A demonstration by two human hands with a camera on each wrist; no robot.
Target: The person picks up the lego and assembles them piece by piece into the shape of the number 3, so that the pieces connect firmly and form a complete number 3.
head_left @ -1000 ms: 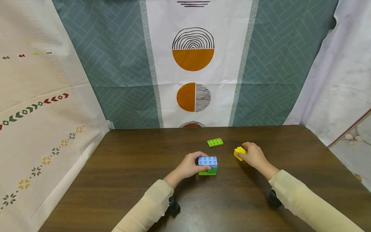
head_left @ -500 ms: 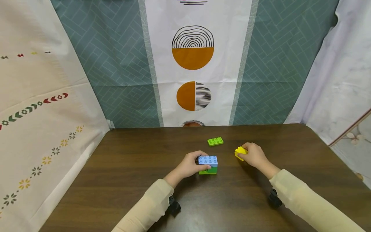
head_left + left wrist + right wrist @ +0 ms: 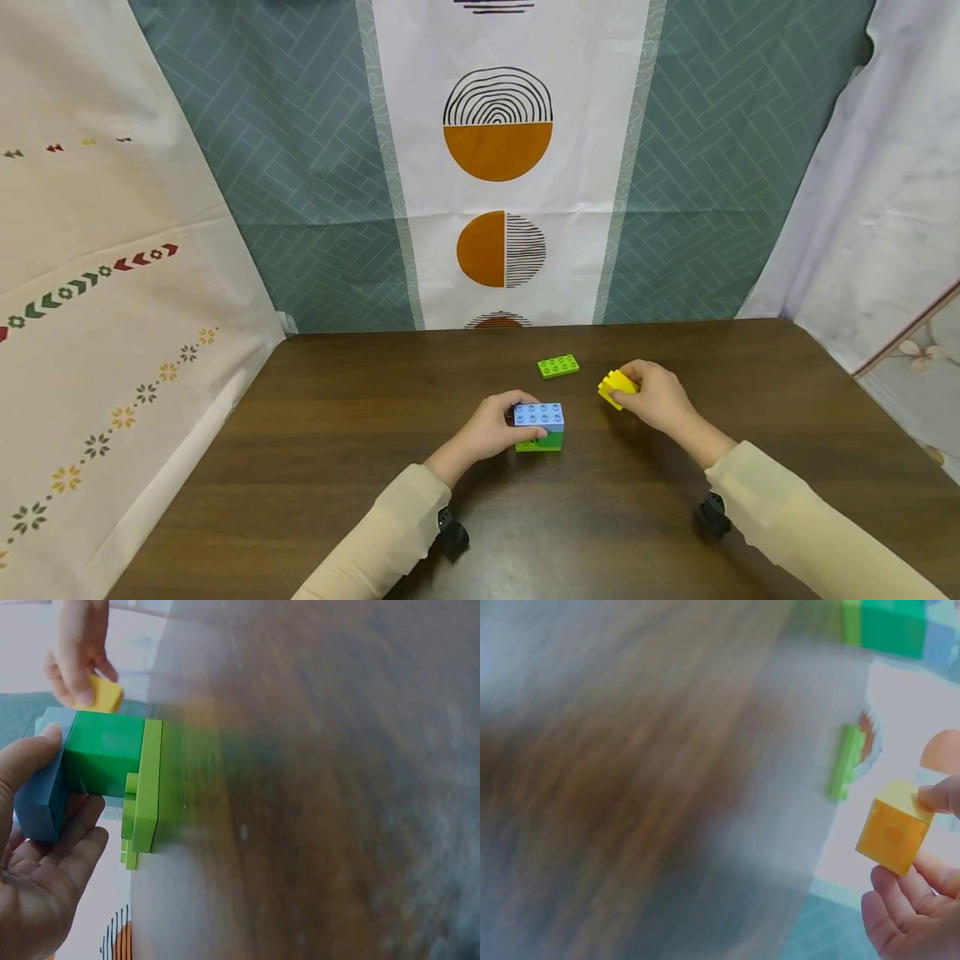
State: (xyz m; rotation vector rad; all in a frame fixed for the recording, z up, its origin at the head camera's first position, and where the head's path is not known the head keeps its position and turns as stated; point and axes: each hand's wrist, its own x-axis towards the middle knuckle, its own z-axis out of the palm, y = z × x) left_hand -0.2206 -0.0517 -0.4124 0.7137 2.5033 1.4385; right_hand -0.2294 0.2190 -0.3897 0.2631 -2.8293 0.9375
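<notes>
My left hand [image 3: 491, 431] grips a small stack of toy building bricks, thumb on the near side. On top is a blue brick [image 3: 537, 414] with studs; beneath it sit a green brick [image 3: 105, 752] and a flat lime brick [image 3: 150, 787], which reaches out past the green one. The stack stands on the table. To the right, my right hand [image 3: 660, 398] pinches a yellow brick [image 3: 617, 390] between thumb and fingers. In the right wrist view this yellow brick [image 3: 894, 834] is tilted and held off the table, a round shape showing on one face.
Another flat lime brick [image 3: 558, 367] with studs lies behind the stack, toward the back of the brown wooden table [image 3: 360, 408]. Patterned cloths [image 3: 330, 208] hang behind the table and at both sides. A dark wrist device [image 3: 452, 533] sits at each sleeve.
My right hand has shifted the yellow brick slightly left and up, and it now looks more tilted. The left hand and the stack have stayed in place.
</notes>
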